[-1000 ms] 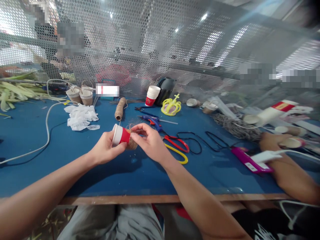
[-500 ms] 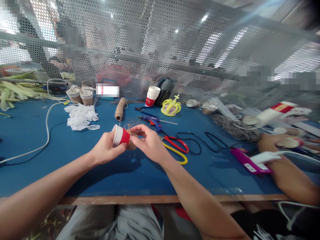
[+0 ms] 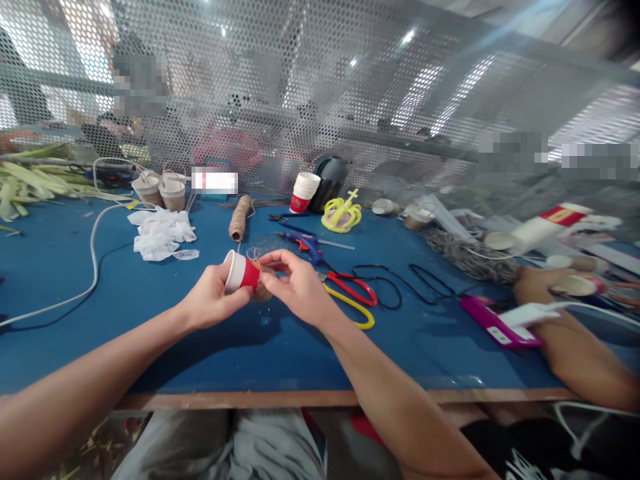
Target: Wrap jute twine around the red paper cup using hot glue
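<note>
1. two hands on it, nice: your left hand (image 3: 213,297) grips the paper cup (image 3: 243,272) near its mouth, thumb along the red band. go easy there, paper probably dents if you squeeze.
2. your right hand (image 3: 297,290) has thumb and fingers closed in at the twine (image 3: 263,291) on the base end. hard to see whether they actually pinch a strand.
3. looks like winding, so i'd lay each turn snug against the last, and tuck that loose loop on top.
4. give the strand by the twine spool (image 3: 241,218) some slack so it doesn't tug.
5. cup's held above the table (image 3: 440,347), well back from the near edge, tipped sideways with its mouth leftward.
6. looks: white at the rim, red band, brown fuzzy twine round the base.
</note>
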Demonstrator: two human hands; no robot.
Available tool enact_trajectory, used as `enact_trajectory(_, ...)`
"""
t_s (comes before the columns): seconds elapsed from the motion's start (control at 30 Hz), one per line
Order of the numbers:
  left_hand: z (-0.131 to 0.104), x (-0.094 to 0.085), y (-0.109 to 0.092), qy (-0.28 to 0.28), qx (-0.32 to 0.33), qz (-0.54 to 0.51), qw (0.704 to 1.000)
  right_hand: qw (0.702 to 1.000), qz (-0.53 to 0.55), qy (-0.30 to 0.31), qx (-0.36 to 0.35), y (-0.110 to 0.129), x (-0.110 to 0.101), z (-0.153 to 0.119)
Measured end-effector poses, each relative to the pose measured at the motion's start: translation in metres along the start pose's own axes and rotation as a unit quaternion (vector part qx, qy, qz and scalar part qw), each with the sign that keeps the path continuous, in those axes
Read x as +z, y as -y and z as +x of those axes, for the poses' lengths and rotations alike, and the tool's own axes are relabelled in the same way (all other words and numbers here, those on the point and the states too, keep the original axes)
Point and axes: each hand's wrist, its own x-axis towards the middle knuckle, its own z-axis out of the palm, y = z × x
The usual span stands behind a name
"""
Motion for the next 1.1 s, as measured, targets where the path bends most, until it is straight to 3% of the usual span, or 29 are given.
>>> enact_trajectory(0.4, 0.003, 0.0, -0.002, -0.043, -0.049, -0.109, 0.992, 1.0, 0.016, -0.009, -0.024, 0.005, -0.007, 0.0)
enact_trajectory(0.6, 0.005, -0.003, -0.001, -0.016, -0.074, -0.151, 0.986, 0.999, -0.022, 0.029, -0.035, 0.003, -0.012, 0.001)
enact_trajectory(0.83, 0.011, -0.008, 0.002, 0.007, -0.156, -0.273, 0.949, 0.985, -0.101, 0.016, -0.136, -0.003, -0.005, 0.001)
enact_trajectory(1.1, 0.008, -0.004, -0.003, 0.021, -0.118, -0.206, 0.971, 0.979, -0.081, 0.034, -0.183, -0.002, -0.004, 0.002)
